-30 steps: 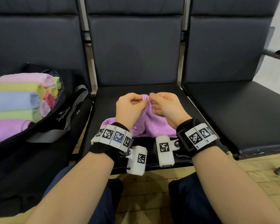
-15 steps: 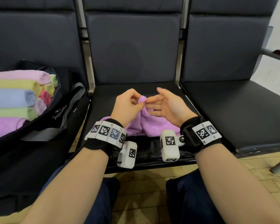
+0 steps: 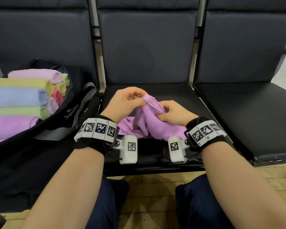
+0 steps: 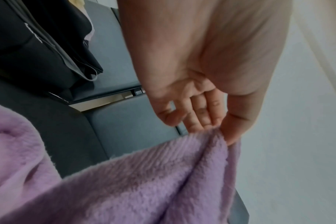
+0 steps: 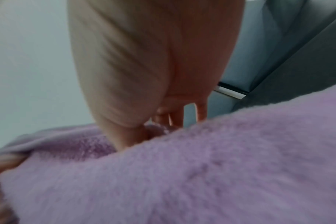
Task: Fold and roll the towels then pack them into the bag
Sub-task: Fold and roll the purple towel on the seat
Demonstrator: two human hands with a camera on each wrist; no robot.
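Head view: a person sits facing a row of dark padded seats. On the middle seat lies a crumpled purple towel. The left hand pinches the towel's raised top edge between thumb and fingers, lifting it off the seat. The right hand grips a gathered fold just beside and lower down. Holding two points of one edge likely serves to find a corner and spread the cloth flat for folding. To the left, an open black bag rests on the neighbouring seat, near enough to reach. Rolled towels in pink, yellow, blue, green and purple lie packed inside it in rows, so much of the packing appears done.

Left wrist view: the left hand is seen from beneath. Its thumb and fingertips close on a peak of the fluffy purple towel, which drapes down from the pinch. The black bag shows at upper left.

Right wrist view: blurred. The right hand points down, thumb and fingers pressed into the purple towel, which fills the lower frame. How tightly they close cannot be told here.
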